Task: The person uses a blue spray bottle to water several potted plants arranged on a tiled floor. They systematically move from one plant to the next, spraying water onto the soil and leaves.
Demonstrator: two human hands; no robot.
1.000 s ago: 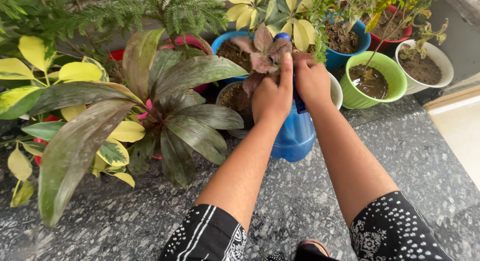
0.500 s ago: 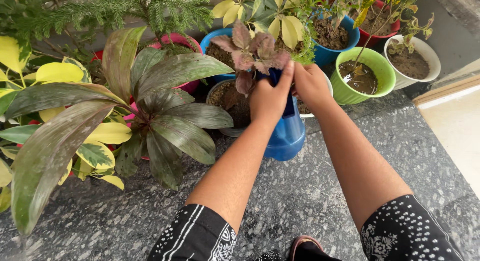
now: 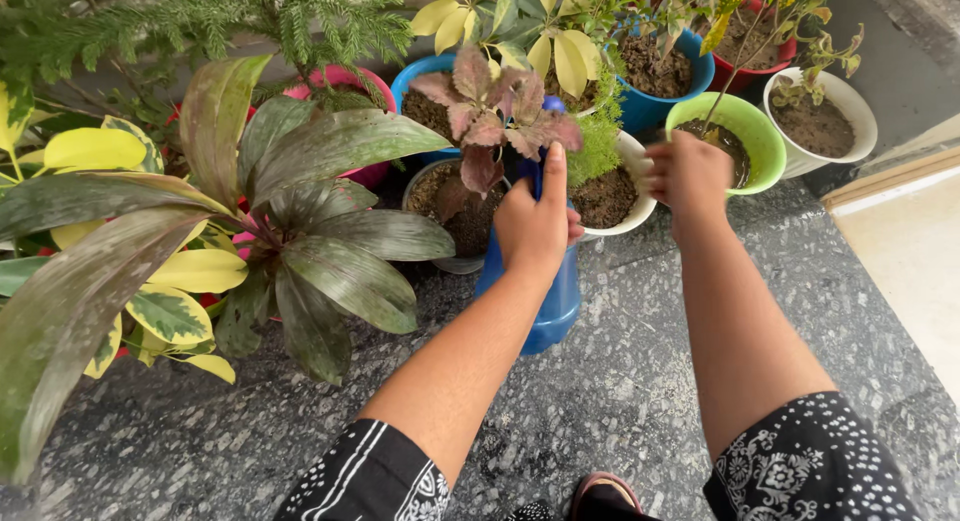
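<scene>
Left hand (image 3: 535, 226) wraps the neck of the blue sprayer (image 3: 545, 291), thumb up along its head; bottle raised off the granite ledge (image 3: 600, 401), nozzle among the maroon plant (image 3: 495, 121). Right hand (image 3: 690, 171) free, loosely curled, grasping nothing, over the green pot (image 3: 765, 146). That pot's soil looks wet and dark; the white pot (image 3: 640, 186) looks drier. Watering seems partway through.
</scene>
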